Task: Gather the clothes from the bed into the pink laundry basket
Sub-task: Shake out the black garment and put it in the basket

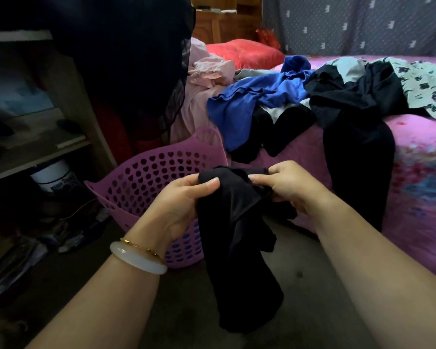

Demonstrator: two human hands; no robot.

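At centre frame, the left hand and right hand each pinch the top edge of a limp black cloth garment, which hangs with its long axis running down toward the bottom of the frame. Just behind it, at centre left, stands the pink perforated plastic laundry basket. More clothes, among them a blue garment, lie on the pink bed at upper right.

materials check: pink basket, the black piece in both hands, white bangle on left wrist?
Pink laundry basket: looks like moulded plastic, slightly glossy, with heart-shaped holes punched in its wall. Black garment: thin, soft fabric, matte; it drapes limp and bunches where the left hand and right hand pinch it. White bangle: smooth, translucent sheen, possibly jade or glass.
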